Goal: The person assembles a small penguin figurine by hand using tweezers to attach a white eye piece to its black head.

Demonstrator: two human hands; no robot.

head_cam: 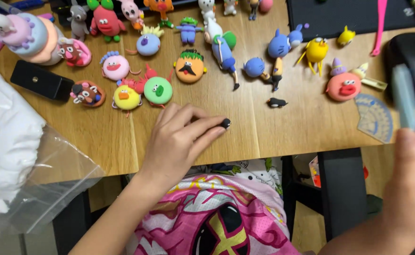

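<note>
Far left of frame: clear plastic bag [51,184] with a white lump [4,141] inside hangs over the table [264,132] edge. Black block [41,80] sits above it.

Upper left to centre: a row of clay figures, untouched. Closest to me are the yellow round face [126,97] and the green round face [158,90], just above my knuckles.

Centre: my left hand [179,141] lies palm-down on the table, fingers curled, pinching a small black clay ball [225,123] at the fingertips. The ball sits on the wood, near the front edge. A small black penguin figure [277,102] is up and right of it, apart.

Right edge: my right hand [413,189] is raised off the table, closed around a pale blue flat tool [404,97], blurred. Blue protractor [375,117] lies below-left of the tool.

Step, as I read it: shaping or rolling the black piece. Next move likely needs light finger pressure so the ball doesn't flatten, then the tool brought across to it.
</note>
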